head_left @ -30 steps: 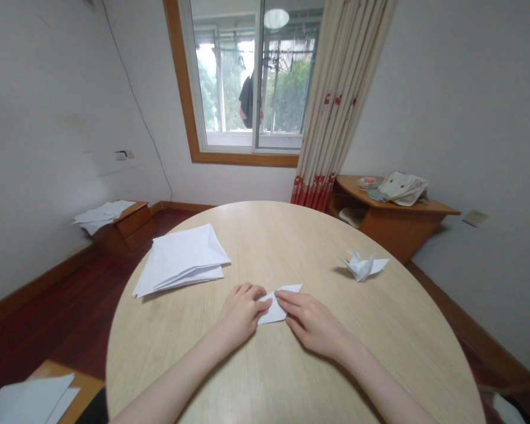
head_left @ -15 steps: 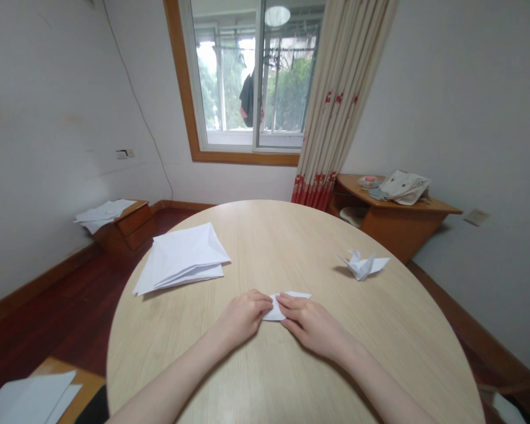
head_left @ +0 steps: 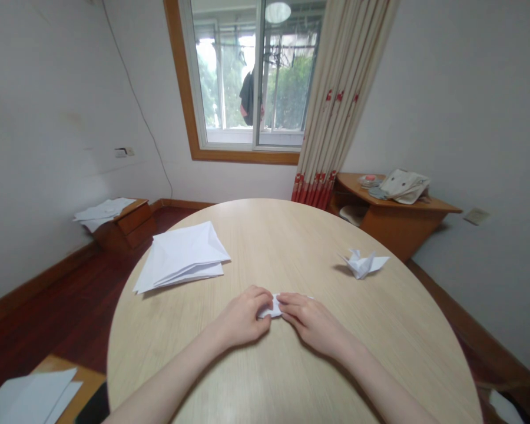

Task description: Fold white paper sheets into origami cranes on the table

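A small folded white paper [head_left: 274,307] lies on the round wooden table [head_left: 265,371] in front of me, mostly covered by my hands. My left hand [head_left: 249,315] curls its fingers and thumb around the paper's left end. From the other side, my right hand [head_left: 307,318] presses on the right part, with its fingers held together over it. Only the middle strip of the paper and a bit of its far edge show. To the right stands a folded paper crane [head_left: 361,264], apart from both hands.
A stack of white paper sheets [head_left: 185,256] lies on the table's left side. More paper [head_left: 30,397] rests on a wooden surface at the lower left. Behind the table are a low cabinet [head_left: 128,227], a corner desk [head_left: 401,224] with a cloth bag, and a curtain [head_left: 331,118].
The folded paper shows less between my hands and looks narrower. My left hand has opened its thumb and fingers around the left end; my right hand has barely moved.
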